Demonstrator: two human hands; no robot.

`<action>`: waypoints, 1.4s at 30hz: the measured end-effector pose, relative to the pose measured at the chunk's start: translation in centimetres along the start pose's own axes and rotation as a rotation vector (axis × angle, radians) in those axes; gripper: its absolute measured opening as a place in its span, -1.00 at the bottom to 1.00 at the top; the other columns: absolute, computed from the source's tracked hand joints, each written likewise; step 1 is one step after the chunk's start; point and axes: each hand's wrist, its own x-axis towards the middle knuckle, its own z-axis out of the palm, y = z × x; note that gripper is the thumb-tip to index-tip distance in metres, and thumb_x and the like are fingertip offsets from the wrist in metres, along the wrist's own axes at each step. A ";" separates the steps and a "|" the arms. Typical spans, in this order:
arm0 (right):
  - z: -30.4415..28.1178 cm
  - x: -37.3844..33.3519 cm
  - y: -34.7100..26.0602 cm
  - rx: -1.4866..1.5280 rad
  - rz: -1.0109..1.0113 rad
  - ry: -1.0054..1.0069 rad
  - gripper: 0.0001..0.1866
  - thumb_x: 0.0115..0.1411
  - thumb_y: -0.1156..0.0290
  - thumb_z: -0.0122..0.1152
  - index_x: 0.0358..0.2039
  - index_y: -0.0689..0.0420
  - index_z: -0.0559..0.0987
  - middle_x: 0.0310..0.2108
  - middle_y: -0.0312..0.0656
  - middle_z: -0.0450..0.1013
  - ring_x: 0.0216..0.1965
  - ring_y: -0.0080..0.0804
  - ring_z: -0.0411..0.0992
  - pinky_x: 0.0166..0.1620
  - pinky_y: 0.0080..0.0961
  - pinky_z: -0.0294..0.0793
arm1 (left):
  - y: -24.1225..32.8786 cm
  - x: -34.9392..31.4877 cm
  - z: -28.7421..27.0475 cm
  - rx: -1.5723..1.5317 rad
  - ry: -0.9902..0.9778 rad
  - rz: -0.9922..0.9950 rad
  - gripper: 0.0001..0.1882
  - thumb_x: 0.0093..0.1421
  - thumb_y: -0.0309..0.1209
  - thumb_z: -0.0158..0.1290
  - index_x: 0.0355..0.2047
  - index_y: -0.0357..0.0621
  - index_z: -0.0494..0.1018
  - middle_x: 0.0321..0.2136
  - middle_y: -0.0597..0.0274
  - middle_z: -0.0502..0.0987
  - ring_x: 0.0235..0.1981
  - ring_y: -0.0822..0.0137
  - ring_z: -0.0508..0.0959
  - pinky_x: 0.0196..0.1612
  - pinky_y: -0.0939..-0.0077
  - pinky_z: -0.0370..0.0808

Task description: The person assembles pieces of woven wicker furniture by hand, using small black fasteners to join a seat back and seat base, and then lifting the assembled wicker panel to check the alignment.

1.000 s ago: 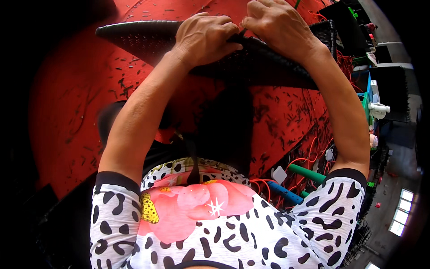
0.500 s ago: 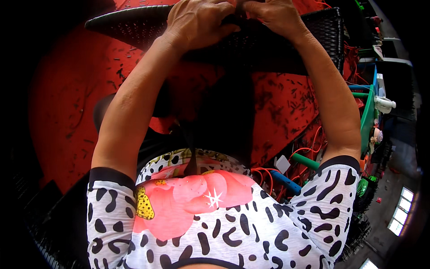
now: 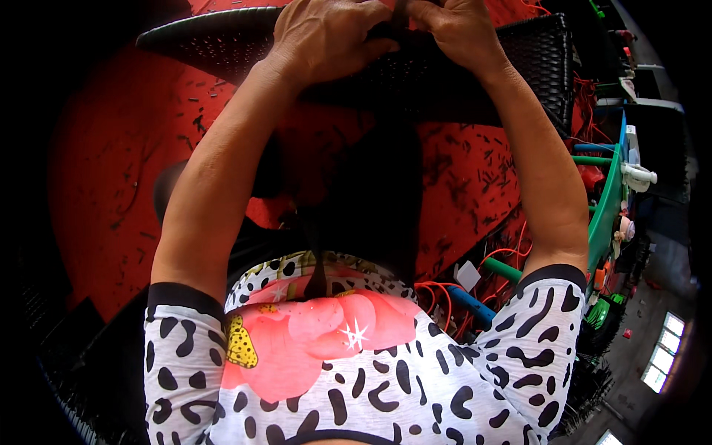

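Note:
A dark woven rattan piece (image 3: 535, 70) lies crosswise in front of me, with a long tapering side (image 3: 211, 46) running out to the left. Over its middle, near the upper edge of the picture, both my hands work close together. My left hand (image 3: 326, 37) is closed, its fingers curled and its thumb pointing right across the dark weave. Just right of it, my right hand (image 3: 463, 33) is also closed, fingertips bent inward toward the left hand. Something narrow and dark shows between the fingertips, but shadow and the picture's edge hide what it is.
Short dark scraps litter the red floor covering (image 3: 463, 178). To my right stand a green frame (image 3: 608, 211), a green tube (image 3: 503, 269) and a blue tube (image 3: 472, 302), with orange cords (image 3: 445, 297) among them. A bright window (image 3: 663, 352) shows at the far right.
My right elbow has drawn slightly inward, and the right hand has shifted a little. The left hand stays nearly in place. The rattan piece has barely moved.

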 end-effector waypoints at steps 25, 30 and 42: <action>-0.5 0.8 -0.2 -0.075 -0.046 0.026 -0.84 0.12 0.68 -0.05 -0.31 0.25 0.48 -0.50 -0.33 0.40 -0.53 -0.67 0.32 -0.44 -0.68 0.37 | -0.3 1.2 -0.2 0.019 0.020 -0.020 -0.71 -0.11 -0.20 0.23 -0.47 -0.11 0.46 -0.51 0.19 0.50 -0.42 0.13 0.53 -0.31 0.25 0.45; -0.3 0.4 -0.2 -0.067 -0.054 0.073 -0.83 0.11 0.69 -0.05 -0.31 0.25 0.48 -0.50 -0.33 0.40 -0.53 -0.67 0.32 -0.43 -0.68 0.37 | 0.1 1.4 -0.2 0.029 0.027 -0.021 -0.71 -0.12 -0.20 0.23 -0.47 -0.11 0.47 -0.52 0.20 0.50 -0.42 0.13 0.53 -0.32 0.25 0.45; -1.2 0.1 0.3 -0.074 0.019 0.017 -0.80 0.02 0.73 0.00 -0.32 0.26 0.49 -0.48 -0.31 0.42 -0.48 -0.65 0.37 -0.38 -0.67 0.40 | 0.5 1.2 0.0 0.011 0.038 -0.003 -0.69 -0.11 -0.20 0.23 -0.42 -0.11 0.48 -0.48 0.21 0.52 -0.41 0.14 0.54 -0.30 0.27 0.46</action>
